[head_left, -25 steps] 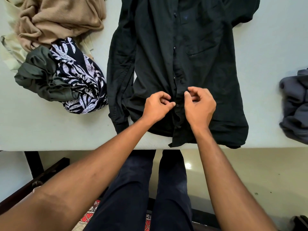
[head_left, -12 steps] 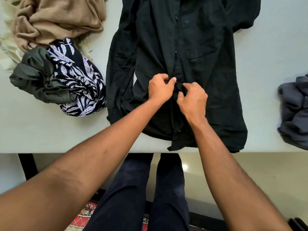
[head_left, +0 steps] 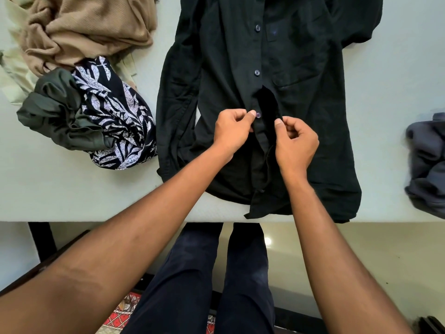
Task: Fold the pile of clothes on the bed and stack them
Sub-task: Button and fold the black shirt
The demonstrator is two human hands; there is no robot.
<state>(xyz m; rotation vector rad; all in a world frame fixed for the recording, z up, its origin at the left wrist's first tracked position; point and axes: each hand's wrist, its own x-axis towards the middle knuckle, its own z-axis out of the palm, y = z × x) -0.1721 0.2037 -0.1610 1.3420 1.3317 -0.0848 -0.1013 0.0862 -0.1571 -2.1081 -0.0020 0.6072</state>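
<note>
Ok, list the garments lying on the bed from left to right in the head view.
olive green garment → navy leaf-print garment → black shirt → grey garment

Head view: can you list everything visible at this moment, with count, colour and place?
black button-up shirt: one, black, spread front-up mid-bed, lower front open
tan knit garment: one, tan, crumpled at far left
pale cream garment: one, cream, under the tan one, left edge
olive garment: one, olive green, bunched left of the shirt
leaf-print garment: one, black and white, against the olive one
grey garment: one, dark grey, right edge, partly out of frame
bed: one, pale, under the clothes
patterned rug: one, red, on the floor below
trousers: one pair, dark navy, below the bed edge
left hand: one, pinches the shirt's button edge
right hand: one, pinches the opposite front edge
</note>
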